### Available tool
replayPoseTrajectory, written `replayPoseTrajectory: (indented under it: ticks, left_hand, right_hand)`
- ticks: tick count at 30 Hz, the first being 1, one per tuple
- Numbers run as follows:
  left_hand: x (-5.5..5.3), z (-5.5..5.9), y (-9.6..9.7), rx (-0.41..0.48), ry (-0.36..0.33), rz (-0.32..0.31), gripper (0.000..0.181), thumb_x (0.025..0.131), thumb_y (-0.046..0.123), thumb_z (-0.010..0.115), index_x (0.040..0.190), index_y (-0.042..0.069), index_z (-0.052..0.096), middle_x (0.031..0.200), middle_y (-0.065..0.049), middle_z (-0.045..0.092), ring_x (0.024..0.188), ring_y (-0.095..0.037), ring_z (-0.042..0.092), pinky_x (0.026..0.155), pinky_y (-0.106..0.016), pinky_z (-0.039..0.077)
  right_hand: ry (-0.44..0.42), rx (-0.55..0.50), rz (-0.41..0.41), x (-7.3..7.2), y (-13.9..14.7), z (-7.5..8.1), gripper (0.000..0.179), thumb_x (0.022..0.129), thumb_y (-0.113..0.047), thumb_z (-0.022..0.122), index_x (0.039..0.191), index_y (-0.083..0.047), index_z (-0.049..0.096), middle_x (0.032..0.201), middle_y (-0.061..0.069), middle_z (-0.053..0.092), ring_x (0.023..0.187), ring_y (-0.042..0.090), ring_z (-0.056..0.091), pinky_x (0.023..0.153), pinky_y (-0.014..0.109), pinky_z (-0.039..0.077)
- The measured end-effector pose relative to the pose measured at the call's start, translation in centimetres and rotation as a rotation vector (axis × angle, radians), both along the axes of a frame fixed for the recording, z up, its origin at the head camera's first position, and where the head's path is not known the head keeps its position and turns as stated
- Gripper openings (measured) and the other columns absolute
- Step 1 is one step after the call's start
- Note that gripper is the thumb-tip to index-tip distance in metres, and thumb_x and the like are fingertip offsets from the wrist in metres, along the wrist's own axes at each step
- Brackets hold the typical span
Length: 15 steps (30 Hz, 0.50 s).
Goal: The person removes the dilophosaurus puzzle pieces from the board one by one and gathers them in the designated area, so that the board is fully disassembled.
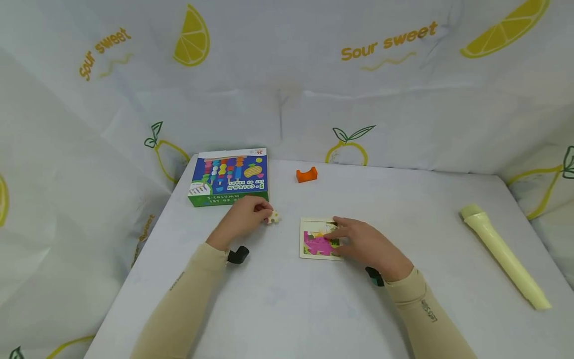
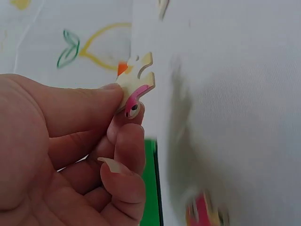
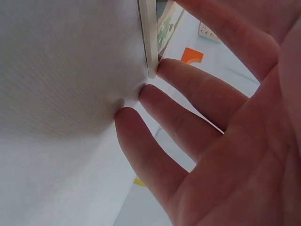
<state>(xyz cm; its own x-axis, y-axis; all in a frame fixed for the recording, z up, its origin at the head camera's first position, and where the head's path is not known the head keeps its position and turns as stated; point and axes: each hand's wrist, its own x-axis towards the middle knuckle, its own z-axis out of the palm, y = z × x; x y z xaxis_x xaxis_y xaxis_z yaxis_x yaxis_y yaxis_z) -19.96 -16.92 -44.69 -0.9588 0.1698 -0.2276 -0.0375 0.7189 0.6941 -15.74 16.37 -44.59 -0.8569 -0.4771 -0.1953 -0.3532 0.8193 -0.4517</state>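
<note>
My left hand (image 1: 245, 218) pinches a jigsaw puzzle piece (image 1: 273, 217) between thumb and fingers, raised over the table in front of the box. In the left wrist view the piece (image 2: 134, 89) is cream with a pink edge and a printed eye. To its right a square puzzle board (image 1: 317, 246) lies flat, its lower part showing a magenta picture and its upper left looking pale. My right hand (image 1: 368, 245) rests at the board's right side with fingers spread, partly covering it. In the right wrist view a fingertip touches the board's edge (image 3: 148, 40), and other fingertips meet the tablecloth.
A blue and green bead-set box (image 1: 229, 177) lies at the back left. An orange block (image 1: 307, 175) with a curved notch stands behind the board. On the far right lies a pale yellow, microphone-shaped object (image 1: 504, 257). Printed white cloth (image 1: 287, 75) rises behind the table.
</note>
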Motion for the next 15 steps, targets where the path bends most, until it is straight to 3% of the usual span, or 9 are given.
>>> replayPoseTrajectory:
  ticks: [6, 15]
  left_hand:
    - [-0.2, -0.3, -2.9, -0.002, -0.017, 0.019, 0.018, 0.108, 0.031, 0.069, 0.116, 0.018, 0.077, 0.101, -0.004, 0.071, 0.082, -0.022, 0.062, 0.073, -0.033, 0.052]
    - [-0.3, -0.7, -3.4, -0.026, -0.041, -0.001, 0.016, 0.107, 0.028, 0.07, 0.113, 0.016, 0.079, 0.102, -0.004, 0.072, 0.085, -0.021, 0.062, 0.076, -0.032, 0.052]
  right_hand:
    - [0.008, -0.021, 0.001, 0.2, 0.2, 0.1, 0.043, 0.093, -0.022, 0.086, 0.135, -0.022, 0.078, 0.165, 0.017, 0.052, 0.155, 0.043, 0.045, 0.121, 0.061, 0.044]
    - [0.016, -0.001, 0.0, 0.2, 0.1, 0.1, 0.043, 0.092, -0.023, 0.087, 0.134, -0.023, 0.078, 0.163, 0.016, 0.054, 0.153, 0.043, 0.048, 0.121, 0.061, 0.044]
